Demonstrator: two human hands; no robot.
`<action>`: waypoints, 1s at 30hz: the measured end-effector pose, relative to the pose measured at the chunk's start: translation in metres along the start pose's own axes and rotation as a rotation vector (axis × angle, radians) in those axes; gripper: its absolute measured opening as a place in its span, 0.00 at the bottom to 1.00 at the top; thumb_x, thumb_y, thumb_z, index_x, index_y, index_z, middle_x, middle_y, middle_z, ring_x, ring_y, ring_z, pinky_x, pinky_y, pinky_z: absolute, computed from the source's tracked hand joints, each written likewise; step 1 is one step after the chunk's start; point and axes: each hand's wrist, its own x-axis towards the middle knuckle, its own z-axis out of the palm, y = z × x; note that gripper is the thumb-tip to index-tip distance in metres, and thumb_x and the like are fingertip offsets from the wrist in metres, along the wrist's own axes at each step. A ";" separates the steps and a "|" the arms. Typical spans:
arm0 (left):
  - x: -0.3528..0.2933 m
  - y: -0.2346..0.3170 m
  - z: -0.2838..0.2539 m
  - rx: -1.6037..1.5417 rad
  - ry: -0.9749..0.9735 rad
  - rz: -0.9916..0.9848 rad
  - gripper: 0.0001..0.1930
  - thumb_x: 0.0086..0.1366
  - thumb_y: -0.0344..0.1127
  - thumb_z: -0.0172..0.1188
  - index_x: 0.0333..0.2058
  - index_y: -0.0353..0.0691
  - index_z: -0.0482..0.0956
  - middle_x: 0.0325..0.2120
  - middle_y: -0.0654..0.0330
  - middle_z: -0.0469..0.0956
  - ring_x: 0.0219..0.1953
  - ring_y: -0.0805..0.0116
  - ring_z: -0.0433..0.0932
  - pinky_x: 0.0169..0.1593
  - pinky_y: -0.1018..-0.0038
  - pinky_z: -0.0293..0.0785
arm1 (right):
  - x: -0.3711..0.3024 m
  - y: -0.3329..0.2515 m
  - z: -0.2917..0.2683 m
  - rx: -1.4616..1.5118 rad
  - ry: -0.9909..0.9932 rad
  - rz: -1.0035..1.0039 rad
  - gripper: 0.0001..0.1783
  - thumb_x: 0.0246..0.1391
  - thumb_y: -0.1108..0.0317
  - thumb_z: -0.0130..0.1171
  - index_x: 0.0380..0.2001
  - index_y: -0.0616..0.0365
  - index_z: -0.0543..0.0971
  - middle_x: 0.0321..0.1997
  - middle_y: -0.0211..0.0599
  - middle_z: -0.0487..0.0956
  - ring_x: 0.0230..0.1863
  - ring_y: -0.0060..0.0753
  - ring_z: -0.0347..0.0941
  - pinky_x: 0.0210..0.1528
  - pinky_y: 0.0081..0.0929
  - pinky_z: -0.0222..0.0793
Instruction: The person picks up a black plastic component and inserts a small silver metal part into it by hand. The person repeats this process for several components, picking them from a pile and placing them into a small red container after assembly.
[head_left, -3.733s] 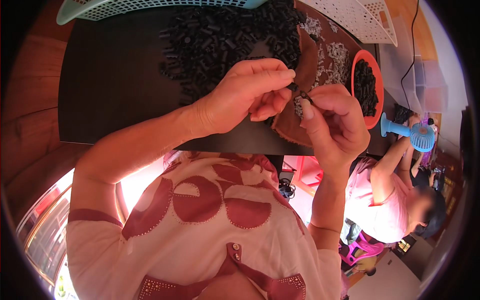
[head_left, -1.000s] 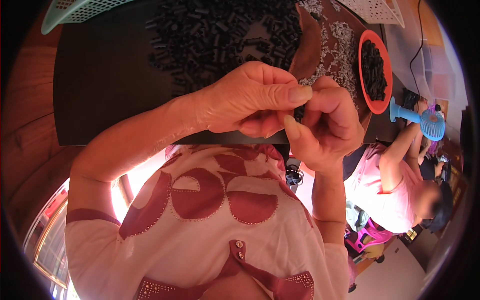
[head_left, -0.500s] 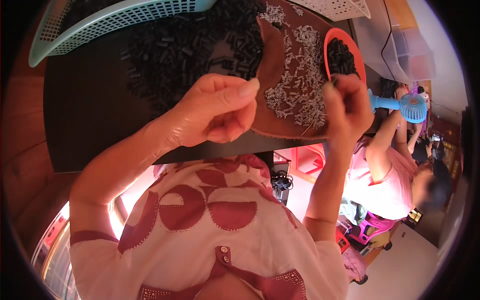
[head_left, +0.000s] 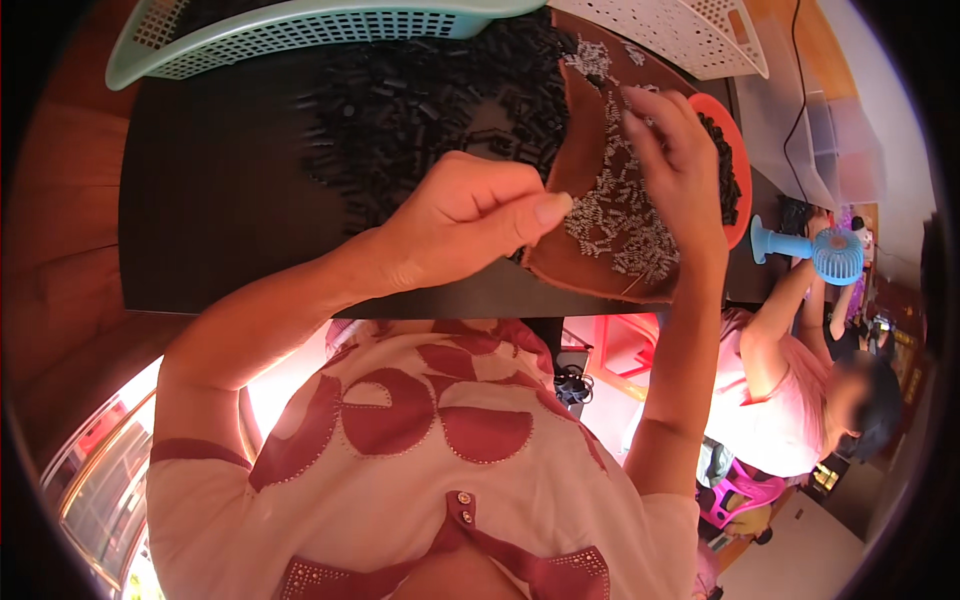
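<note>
My left hand (head_left: 480, 215) is closed in a pinch above the table's front part, thumb pressed against the curled fingers. Whatever it may hold is too small or hidden to make out. My right hand (head_left: 680, 150) reaches over small metal springs (head_left: 620, 205) spread on a brown cloth (head_left: 578, 125). Its thumb and forefinger are a little apart, with nothing visible between them. Left of the cloth lies a wide heap of short black tubes (head_left: 400, 120). A red bowl (head_left: 742, 165) of similar black pieces stands just right of my right hand, partly covered by it.
A pale green slotted basket (head_left: 330, 40) stands at the far left and a white perforated basket (head_left: 700, 35) at the far right. A small blue fan (head_left: 836, 256) stands at the table's right edge. Beyond it sits a person in pink (head_left: 780, 400).
My right hand has moved from the red bowl's near edge to the springs farther away, its fingers parting. My left hand stays pinched and has turned slightly. The whole view has shifted a little.
</note>
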 end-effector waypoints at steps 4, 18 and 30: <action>0.001 -0.004 0.001 0.152 -0.030 0.132 0.15 0.67 0.32 0.52 0.19 0.35 0.69 0.13 0.65 0.66 0.16 0.79 0.62 0.20 0.78 0.58 | 0.032 -0.008 0.037 -0.059 -0.070 -0.219 0.11 0.53 0.72 0.53 0.41 0.58 0.76 0.38 0.37 0.74 0.37 0.42 0.73 0.37 0.33 0.70; -0.003 -0.014 0.011 0.323 -0.078 0.434 0.13 0.58 0.26 0.59 0.17 0.35 0.66 0.14 0.57 0.63 0.14 0.59 0.63 0.18 0.67 0.59 | 0.041 -0.001 0.030 0.064 -0.118 -0.160 0.12 0.54 0.78 0.51 0.42 0.60 0.75 0.36 0.35 0.75 0.37 0.30 0.72 0.41 0.24 0.67; -0.004 -0.019 0.013 0.446 -0.138 0.404 0.07 0.55 0.25 0.59 0.21 0.34 0.71 0.16 0.58 0.66 0.16 0.60 0.67 0.17 0.68 0.61 | 0.049 0.022 0.028 -0.247 -0.213 -0.188 0.09 0.47 0.76 0.53 0.35 0.62 0.74 0.33 0.43 0.74 0.37 0.45 0.73 0.39 0.35 0.68</action>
